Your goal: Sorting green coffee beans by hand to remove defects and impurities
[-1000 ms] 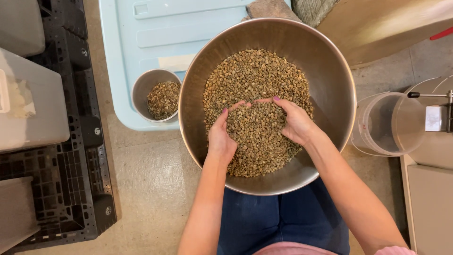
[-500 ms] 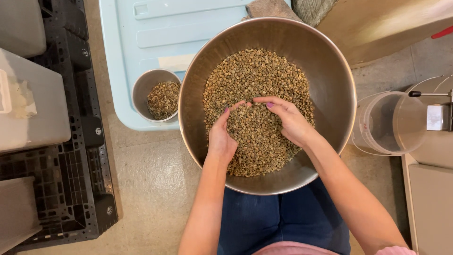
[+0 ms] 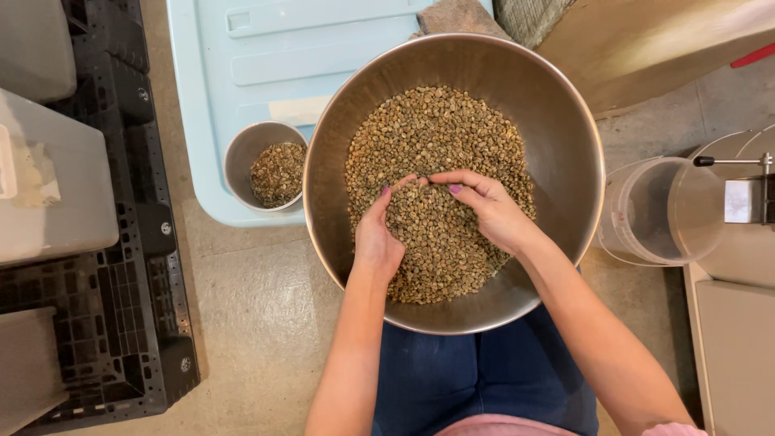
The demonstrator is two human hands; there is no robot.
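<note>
Head view, looking down onto a seated person's lap.

Item 1: large round stainless-steel mixing bowl [image 3: 565,105], resting on the lap over dark blue trousers [image 3: 452,379]. Contents: a heap of small greenish-brown unroasted beans [image 3: 440,137], covering the bottom and banked toward the near side.

Item 2: left hand [image 3: 378,234], inside the bowl, palm turned inward, fingers curved and cupped against the left flank of a raised pile of beans; not clenched, grasping nothing whole, only pressing loose beans.

Item 3: right hand [image 3: 488,208], inside the bowl, fingers bent over the top of the same pile, fingertips nearly meeting those of the left hand; loosely curled on the beans, not closed into a fist.

Item 4: small round metal cup [image 3: 242,157], partly filled with the same beans, standing just left of the bowl on a pale blue plastic lid [image 3: 242,56].

Item 5: black plastic pallet [image 3: 121,323], left, on the beige concrete floor [image 3: 258,307], bearing grey plastic bins [image 3: 64,186].

Item 6: clear cylindrical plastic container [image 3: 654,214], right of the bowl, lying beside a grey metal apparatus [image 3: 747,202].

Item 7: brown cardboard box [image 3: 646,40], upper right.
</note>
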